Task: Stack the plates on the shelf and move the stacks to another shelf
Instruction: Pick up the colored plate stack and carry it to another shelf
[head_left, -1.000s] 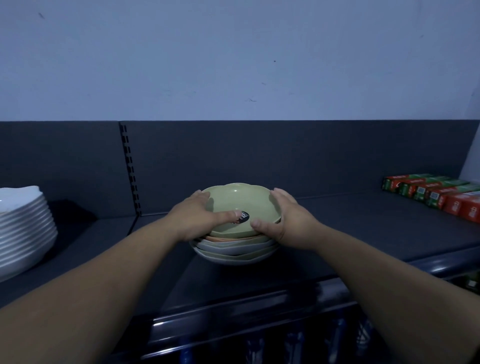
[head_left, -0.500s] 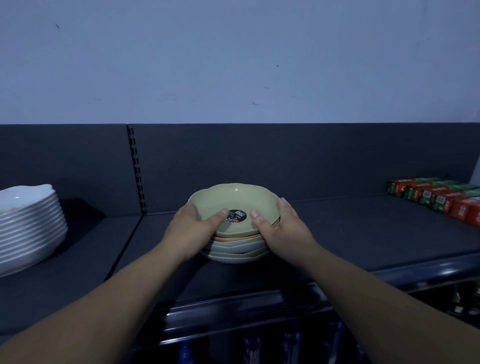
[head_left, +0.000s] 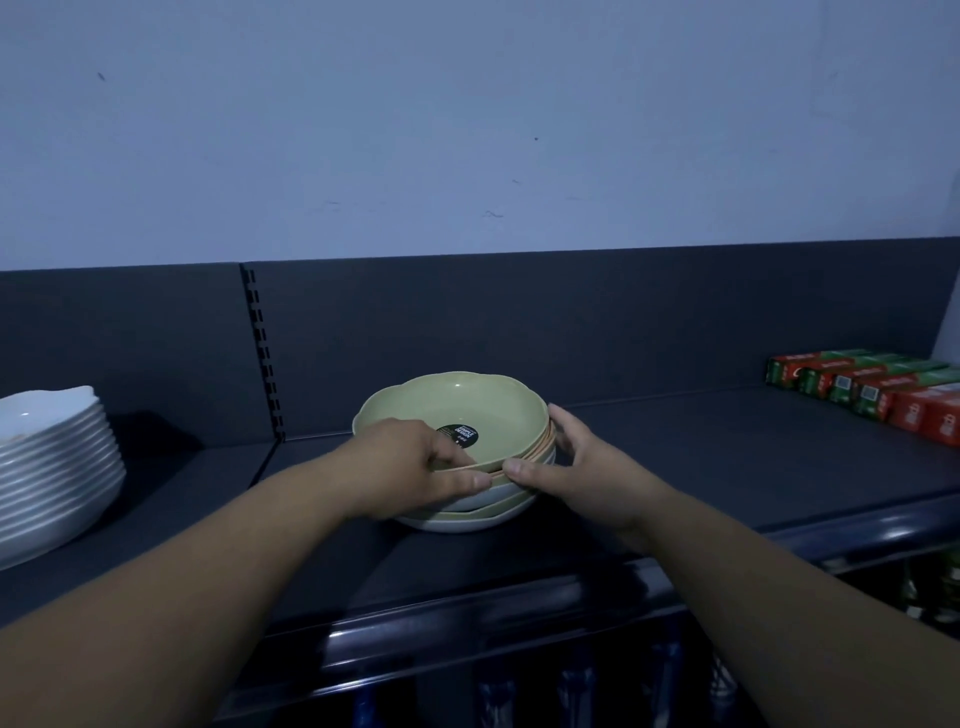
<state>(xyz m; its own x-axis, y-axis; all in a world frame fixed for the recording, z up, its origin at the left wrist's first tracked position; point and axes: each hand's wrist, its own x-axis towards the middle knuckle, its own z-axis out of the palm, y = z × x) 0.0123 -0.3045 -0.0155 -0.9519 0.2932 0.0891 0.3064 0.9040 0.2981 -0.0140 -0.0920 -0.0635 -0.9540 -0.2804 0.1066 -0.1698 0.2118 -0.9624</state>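
On the dark shelf (head_left: 675, 467), near its front edge, the coloured stack of plates (head_left: 467, 512) sits squarely in front of you, a scalloped green plate (head_left: 467, 405) on top. Your left hand (head_left: 415, 467) grips the near rim, fingers hooked over the lip and thumb pressed along the side. Your right hand (head_left: 576, 467) closes round the opposite flank, thumb at the rim and fingers wrapped behind. The two-sided hold looks meant to square the uneven rims and keep the pile together for a lift to the other shelf. The lowest plates jut out beyond your fingers, so they may be left behind or slide.

A taller stack of white plates (head_left: 52, 467) stands well apart at the left, beyond the slotted upright (head_left: 262, 353). Red and green boxes (head_left: 872, 395) line the far right. Neither crowds your hands, and the path back toward you is open. A black label (head_left: 460, 434) marks the top plate's well, just beside your left fingers.
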